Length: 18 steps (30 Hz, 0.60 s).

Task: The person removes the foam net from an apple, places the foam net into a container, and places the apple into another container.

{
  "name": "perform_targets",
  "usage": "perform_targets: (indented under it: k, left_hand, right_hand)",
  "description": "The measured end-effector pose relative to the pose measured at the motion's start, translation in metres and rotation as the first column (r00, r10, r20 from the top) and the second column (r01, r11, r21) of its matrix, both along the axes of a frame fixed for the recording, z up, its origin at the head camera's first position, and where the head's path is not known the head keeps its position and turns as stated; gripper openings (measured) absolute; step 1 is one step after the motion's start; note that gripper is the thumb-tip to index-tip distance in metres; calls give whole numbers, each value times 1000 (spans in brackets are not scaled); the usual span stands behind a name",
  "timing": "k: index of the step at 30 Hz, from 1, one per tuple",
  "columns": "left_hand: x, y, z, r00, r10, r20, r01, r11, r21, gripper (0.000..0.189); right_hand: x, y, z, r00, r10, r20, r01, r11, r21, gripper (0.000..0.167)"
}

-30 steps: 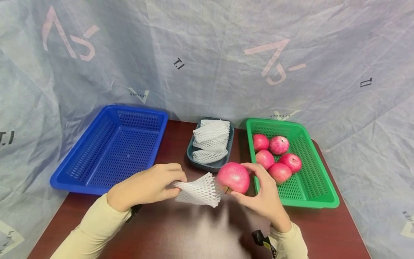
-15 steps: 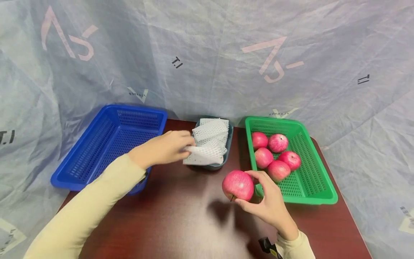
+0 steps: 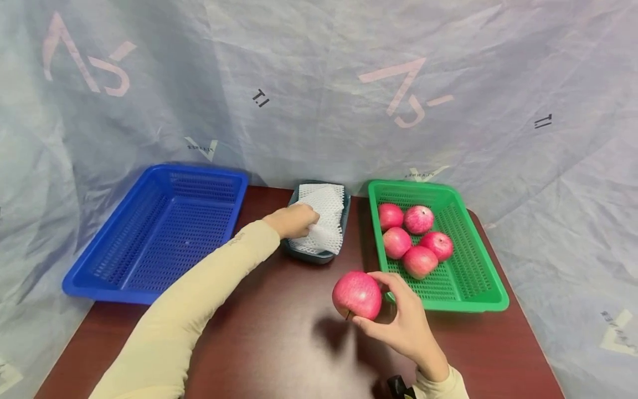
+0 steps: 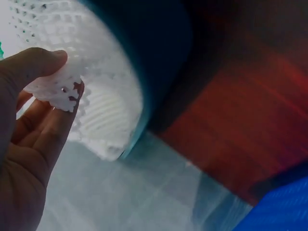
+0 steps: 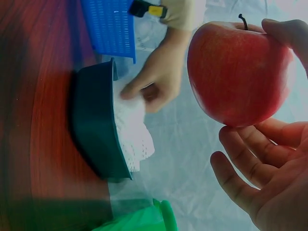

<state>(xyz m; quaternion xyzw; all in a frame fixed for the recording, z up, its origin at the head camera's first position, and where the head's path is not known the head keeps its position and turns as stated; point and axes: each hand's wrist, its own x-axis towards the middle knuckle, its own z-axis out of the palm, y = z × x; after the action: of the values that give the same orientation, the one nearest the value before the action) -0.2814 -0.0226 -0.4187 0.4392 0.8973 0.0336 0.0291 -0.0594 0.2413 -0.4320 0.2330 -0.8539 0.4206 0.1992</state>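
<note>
My right hand (image 3: 410,327) holds a red apple (image 3: 356,295) above the table, thumb and fingers on opposite sides of it, stem pointing down toward me. My left hand (image 3: 293,220) reaches over the small dark teal tray (image 3: 315,258), which bears several white foam fruit nets (image 3: 329,202). Thumb and fingers pinch the end of one foam net (image 4: 57,94), as the left wrist view shows. The pinched net overlaps the others in the tray. In the right wrist view the apple (image 5: 240,74) fills the near right, with the left hand at the tray behind it.
To the right stands a green basket (image 3: 466,306) with several red apples (image 3: 420,261) on its left side. A blue basket (image 3: 107,293) with nothing in it stands at the left. The brown table (image 3: 269,343) meets a grey cloth backdrop (image 3: 299,111).
My left hand has carried the foam net away from the apple, forward to the tray, where it lies over the other nets. The right hand has drawn the apple slightly back toward me.
</note>
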Motion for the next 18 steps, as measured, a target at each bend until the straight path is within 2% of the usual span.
perform_targets:
  k: [5,9,12,15,18]
  left_hand:
    - [-4,2,-21,993,50,105,-42,996,-85,15]
    - [-2,3,-33,990,70,122,-56,992,-115,14]
    - [-2,4,-33,992,58,110,-46,994,-103,13]
    - [-2,4,-26,992,57,110,-48,995,-85,10]
    - [3,3,-18,992,86,95,-81,995,-56,9]
  right_hand:
    - [2,0,-3,1000,11,9,-11,1000,-27,74]
    - [3,2,-8,1000,0,-18,0,999,-45,75]
    - [3,3,-9,1000,-8,-25,7,999,-47,76]
    - [3,5,-6,1000,-20,-16,19,999,-41,77]
    - [2,9,-4,1000,-25,-1,25,999,-40,76]
